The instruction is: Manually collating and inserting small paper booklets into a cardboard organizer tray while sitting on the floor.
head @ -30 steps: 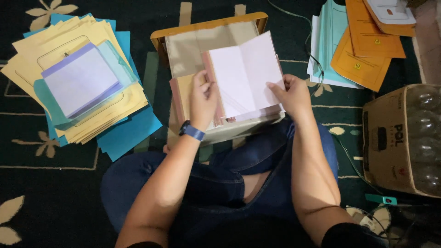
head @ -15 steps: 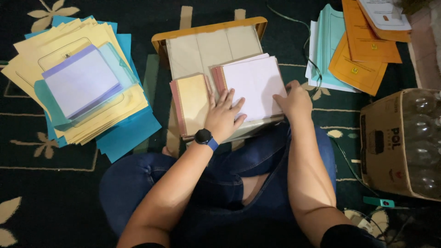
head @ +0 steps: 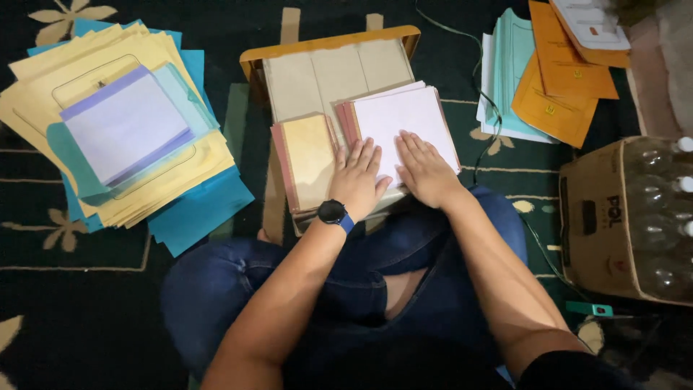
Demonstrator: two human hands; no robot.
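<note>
Pressing flat with my fingers [head: 368, 155] spread, my left hand [head: 359, 180] and right hand [head: 422, 170] hold nothing, only lie on the white paper stack [head: 401, 115]. It rests on the small wooden worktop [head: 325, 72], long axis running away from me, slightly tilted. My palms hide its near edge.

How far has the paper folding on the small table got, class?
Done: the white sheet lies folded on the wooden table, with a yellowish booklet beside it. In hand: left hand and right hand press it flat. Left: stacks of folders and orange envelopes on the carpet look untouched.
</note>
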